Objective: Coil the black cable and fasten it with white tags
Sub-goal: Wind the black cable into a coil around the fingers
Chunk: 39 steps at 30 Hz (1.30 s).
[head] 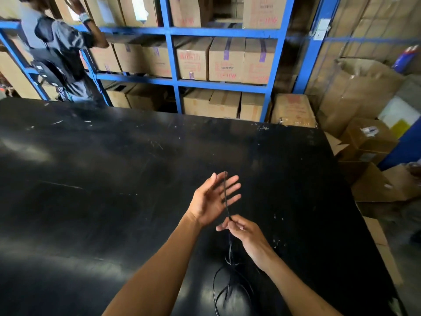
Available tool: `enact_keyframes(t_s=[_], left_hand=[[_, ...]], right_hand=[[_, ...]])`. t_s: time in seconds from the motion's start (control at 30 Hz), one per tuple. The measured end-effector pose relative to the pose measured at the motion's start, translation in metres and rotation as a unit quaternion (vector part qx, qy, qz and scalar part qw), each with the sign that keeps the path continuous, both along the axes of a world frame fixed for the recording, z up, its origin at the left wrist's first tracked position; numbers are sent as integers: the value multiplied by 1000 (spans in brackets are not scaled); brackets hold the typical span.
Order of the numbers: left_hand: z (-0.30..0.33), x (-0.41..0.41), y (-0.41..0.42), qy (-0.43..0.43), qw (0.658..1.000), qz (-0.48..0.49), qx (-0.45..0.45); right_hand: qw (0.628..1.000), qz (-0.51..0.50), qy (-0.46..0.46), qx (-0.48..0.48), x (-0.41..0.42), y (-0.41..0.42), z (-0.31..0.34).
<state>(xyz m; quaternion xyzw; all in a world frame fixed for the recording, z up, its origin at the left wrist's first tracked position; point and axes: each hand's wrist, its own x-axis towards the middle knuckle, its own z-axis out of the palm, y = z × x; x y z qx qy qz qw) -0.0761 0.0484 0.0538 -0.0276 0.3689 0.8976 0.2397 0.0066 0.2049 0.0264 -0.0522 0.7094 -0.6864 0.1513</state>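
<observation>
A thin black cable (226, 197) rises upright in front of my left palm, its end near the fingertips. My right hand (242, 233) pinches it between thumb and fingers just below that palm. My left hand (213, 199) is spread, palm facing right, fingers apart, right behind the cable; whether it touches is unclear. Below my right hand the cable hangs down into loose loops (230, 286) on the black table (102, 179). No white tags are visible.
Blue shelving (173, 55) packed with cardboard boxes stands behind the table's far edge. Another person with a black backpack (57, 55) stands at the far left by the shelves. Loose cardboard boxes (369, 144) pile up along the table's right side.
</observation>
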Motion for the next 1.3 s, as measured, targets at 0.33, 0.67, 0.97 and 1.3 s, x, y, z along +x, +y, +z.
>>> enact_keyframes(t_s=[0.33,0.67,0.97,1.3], left_hand=[[33,9,24,14,995,-85,48],[95,0,0,83,951,-251,159],[71,16,-9,0,885,-391,-252],[85,-5,-17,-20,996,-81,20]], right_hand=[[999,30,4,-18,10,25,6],[992,17,-10,126,4,58,2],[960,-174,50,212,-59,77,75],[997,-56,53,-19,-1,48,68]])
